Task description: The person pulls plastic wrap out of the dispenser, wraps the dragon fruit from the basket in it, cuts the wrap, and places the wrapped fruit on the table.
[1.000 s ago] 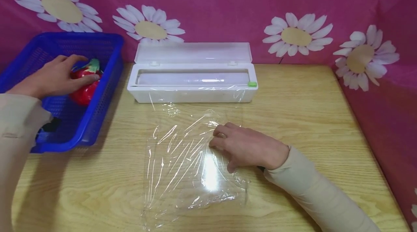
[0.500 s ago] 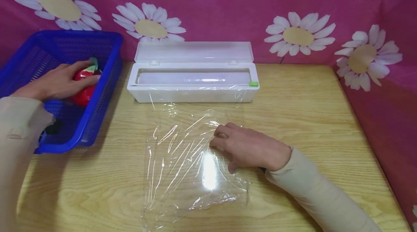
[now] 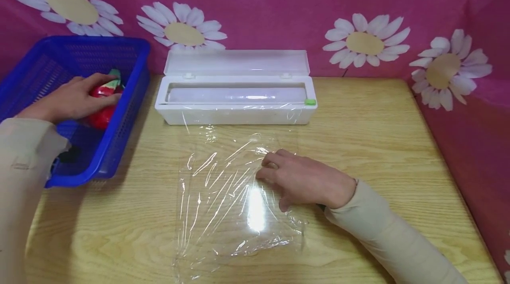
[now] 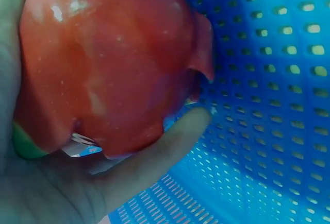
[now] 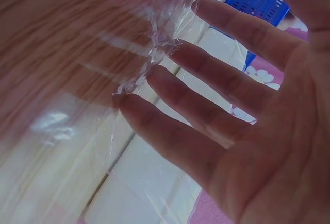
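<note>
My left hand is inside the blue basket, gripping a glossy red rounded object with a pale green top. In the left wrist view, the thumb curves along the underside of this red object, close to the basket wall. My right hand rests on the clear plastic wrap spread over the table. Its fingers look extended in the right wrist view, tips touching the bunched film. That wrap runs out from a white dispenser box with its lid raised.
A wrap roll lies inside the dispenser, and a green slider sits at its right front edge. Behind the wooden table hangs a magenta cloth with daisies. The basket stands at the table's left, beside the dispenser.
My left hand has settled lower over the red object, covering more of it; the object has tilted slightly. The right hand and the wrap stay in place.
</note>
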A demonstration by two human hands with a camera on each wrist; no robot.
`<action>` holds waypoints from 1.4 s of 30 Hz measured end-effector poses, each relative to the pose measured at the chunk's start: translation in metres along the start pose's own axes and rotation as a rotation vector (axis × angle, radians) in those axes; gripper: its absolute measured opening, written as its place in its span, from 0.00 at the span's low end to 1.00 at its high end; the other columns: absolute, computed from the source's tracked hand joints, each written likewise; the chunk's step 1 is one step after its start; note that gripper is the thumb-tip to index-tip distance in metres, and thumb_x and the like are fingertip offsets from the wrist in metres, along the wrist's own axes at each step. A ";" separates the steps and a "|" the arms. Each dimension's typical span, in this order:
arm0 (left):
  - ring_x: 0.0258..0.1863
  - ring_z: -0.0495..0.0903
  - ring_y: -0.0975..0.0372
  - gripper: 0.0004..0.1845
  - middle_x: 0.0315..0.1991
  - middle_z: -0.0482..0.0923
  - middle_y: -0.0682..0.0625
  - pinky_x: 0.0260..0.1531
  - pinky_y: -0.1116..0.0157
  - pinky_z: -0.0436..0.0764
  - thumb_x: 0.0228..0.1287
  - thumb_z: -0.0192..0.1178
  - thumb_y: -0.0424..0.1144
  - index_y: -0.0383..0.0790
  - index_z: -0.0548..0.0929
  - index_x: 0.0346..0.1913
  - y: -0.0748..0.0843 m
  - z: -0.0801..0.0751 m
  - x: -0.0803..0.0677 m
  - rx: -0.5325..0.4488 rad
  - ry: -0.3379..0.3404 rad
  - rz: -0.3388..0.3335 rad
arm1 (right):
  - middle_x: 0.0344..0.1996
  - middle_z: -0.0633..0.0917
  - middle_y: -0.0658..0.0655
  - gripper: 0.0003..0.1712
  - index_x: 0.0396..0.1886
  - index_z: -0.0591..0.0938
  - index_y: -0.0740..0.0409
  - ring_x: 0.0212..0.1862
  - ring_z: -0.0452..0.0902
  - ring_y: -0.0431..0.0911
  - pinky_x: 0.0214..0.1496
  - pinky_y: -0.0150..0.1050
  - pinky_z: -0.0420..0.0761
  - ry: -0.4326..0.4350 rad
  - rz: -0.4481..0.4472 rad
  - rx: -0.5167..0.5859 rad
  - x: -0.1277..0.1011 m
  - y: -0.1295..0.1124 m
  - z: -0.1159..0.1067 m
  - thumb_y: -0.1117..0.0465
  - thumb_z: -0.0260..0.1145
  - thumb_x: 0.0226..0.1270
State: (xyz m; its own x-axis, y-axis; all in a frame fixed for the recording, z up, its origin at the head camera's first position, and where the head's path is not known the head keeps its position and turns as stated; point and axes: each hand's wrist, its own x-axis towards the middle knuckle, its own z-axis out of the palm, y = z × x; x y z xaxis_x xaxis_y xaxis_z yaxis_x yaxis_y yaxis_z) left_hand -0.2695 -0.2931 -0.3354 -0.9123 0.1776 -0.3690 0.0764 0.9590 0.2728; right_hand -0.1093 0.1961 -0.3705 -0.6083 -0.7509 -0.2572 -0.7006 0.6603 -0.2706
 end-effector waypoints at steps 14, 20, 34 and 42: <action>0.53 0.74 0.29 0.43 0.62 0.67 0.16 0.50 0.34 0.78 0.73 0.53 0.62 0.38 0.56 0.78 0.008 -0.012 -0.005 0.141 -0.065 0.043 | 0.62 0.81 0.56 0.41 0.62 0.81 0.52 0.63 0.76 0.53 0.64 0.46 0.83 -0.009 -0.015 -0.018 0.001 -0.001 0.003 0.54 0.86 0.46; 0.56 0.75 0.29 0.44 0.62 0.69 0.17 0.53 0.32 0.76 0.73 0.54 0.62 0.37 0.54 0.78 0.011 -0.013 -0.007 0.170 -0.087 0.052 | 0.63 0.80 0.56 0.42 0.63 0.81 0.51 0.63 0.75 0.52 0.64 0.46 0.83 -0.014 -0.002 0.003 0.000 -0.001 0.003 0.54 0.86 0.46; 0.70 0.50 0.23 0.57 0.71 0.46 0.13 0.64 0.23 0.61 0.73 0.46 0.69 0.20 0.41 0.79 0.009 -0.012 -0.010 0.240 -0.161 -0.012 | 0.61 0.81 0.56 0.41 0.63 0.82 0.52 0.62 0.76 0.52 0.64 0.45 0.83 -0.006 -0.006 -0.020 -0.001 0.001 0.001 0.54 0.87 0.45; 0.68 0.55 0.22 0.58 0.68 0.54 0.13 0.63 0.24 0.64 0.67 0.55 0.71 0.21 0.51 0.76 0.011 -0.009 -0.006 0.307 -0.102 -0.024 | 0.62 0.81 0.56 0.42 0.63 0.82 0.52 0.63 0.75 0.52 0.63 0.45 0.83 -0.004 -0.007 -0.027 -0.002 0.001 -0.002 0.53 0.86 0.46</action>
State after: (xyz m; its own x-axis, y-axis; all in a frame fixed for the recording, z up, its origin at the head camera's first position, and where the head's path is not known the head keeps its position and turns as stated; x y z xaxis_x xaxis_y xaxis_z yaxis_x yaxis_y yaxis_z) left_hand -0.2664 -0.2861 -0.3224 -0.8716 0.1602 -0.4633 0.1872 0.9822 -0.0125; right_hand -0.1089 0.1982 -0.3685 -0.6018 -0.7553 -0.2595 -0.7148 0.6544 -0.2469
